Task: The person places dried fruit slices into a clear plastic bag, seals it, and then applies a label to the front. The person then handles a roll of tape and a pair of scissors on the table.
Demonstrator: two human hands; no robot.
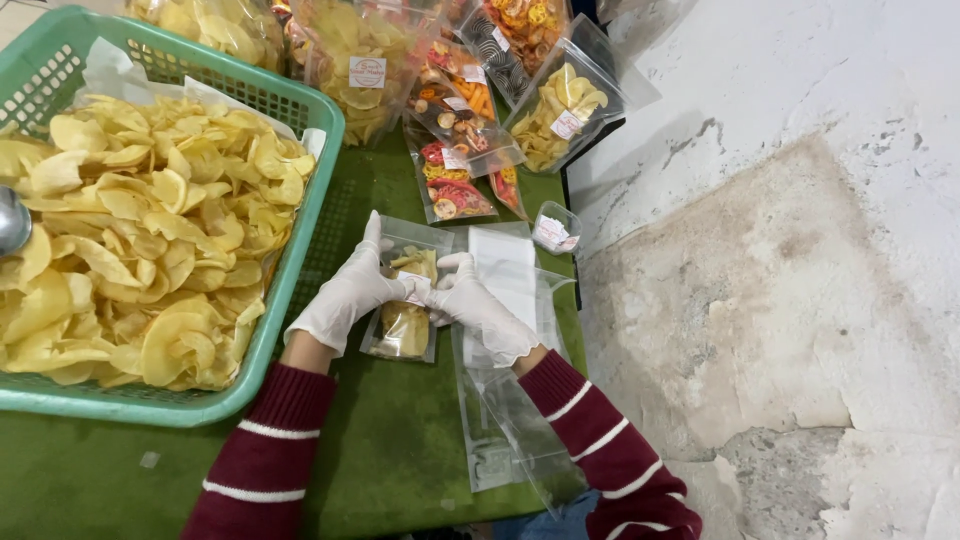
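Observation:
My left hand [352, 290] and my right hand [476, 303], both in white gloves, rest on a small clear bag of yellow chips [404, 322] lying on the green cloth [400, 440]. The left fingers press its upper left edge. The right fingers pinch the bag near its middle, where a small white label sits. Empty clear bags [500, 420] lie under and beside my right wrist. Both sleeves are dark red with white stripes.
A green plastic basket [300, 110] heaped with yellow chips stands at the left, with a metal scoop [12, 222] at its edge. Several filled bags of yellow and mixed-colour chips [460, 110] lie at the back. Bare concrete floor [780, 300] is at the right.

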